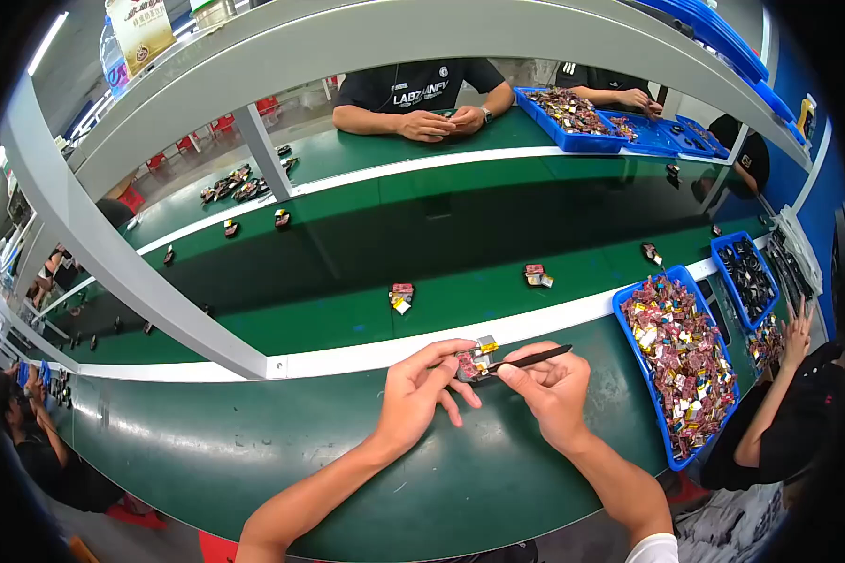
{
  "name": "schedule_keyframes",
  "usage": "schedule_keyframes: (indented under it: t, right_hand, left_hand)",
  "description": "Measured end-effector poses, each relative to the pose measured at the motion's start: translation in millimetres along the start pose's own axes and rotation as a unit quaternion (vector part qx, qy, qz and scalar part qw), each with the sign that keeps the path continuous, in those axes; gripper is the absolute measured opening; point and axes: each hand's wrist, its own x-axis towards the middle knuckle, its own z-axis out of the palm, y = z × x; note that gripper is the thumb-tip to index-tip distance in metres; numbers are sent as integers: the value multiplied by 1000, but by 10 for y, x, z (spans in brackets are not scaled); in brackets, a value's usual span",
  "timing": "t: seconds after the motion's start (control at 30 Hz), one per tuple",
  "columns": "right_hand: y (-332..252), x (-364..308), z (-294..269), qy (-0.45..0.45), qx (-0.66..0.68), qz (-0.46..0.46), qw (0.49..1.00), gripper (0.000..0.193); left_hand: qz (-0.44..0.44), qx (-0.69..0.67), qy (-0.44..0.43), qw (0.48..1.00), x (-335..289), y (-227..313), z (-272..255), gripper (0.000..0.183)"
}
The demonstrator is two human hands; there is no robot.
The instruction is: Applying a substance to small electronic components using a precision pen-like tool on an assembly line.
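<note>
Holding a small red circuit board (469,366) in the left hand (421,385), pinched between thumb and index finger, with other fingers spread loosely below. Gripping a slim black stick (546,355) in the right hand (556,389), much like a pen, aiming it leftward at the right side of the board; cannot tell whether touching it or just above. Having the board over the far edge of the green table (253,441), beside the white rail (376,355), with a yellow strip (487,348) showing at its upper side. Facing, past the rail, a green belt (329,324) bearing a left board (402,297) and a right board (538,275), well apart from each other. To the right of the right hand, showing a long blue tray (650,396) heaped with similar boards (681,366), then, beyond it, a smaller blue tray (728,280) filled with black parts (747,272). Across the belt, facing a co-worker (427,89) with both hands close together.
</note>
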Motion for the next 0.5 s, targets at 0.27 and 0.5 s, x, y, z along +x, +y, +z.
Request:
schedule_keyframes:
  t: [0.27,0.5]
  right_hand:
    - [20,3,16,1,5,-1,1000,13]
    - [42,4,-14,-5,-17,-5,1000,13]
  left_hand:
    - [34,21,-9,999,12,-49,-30,32]
    - [40,28,2,999,25,-62,-41,31]
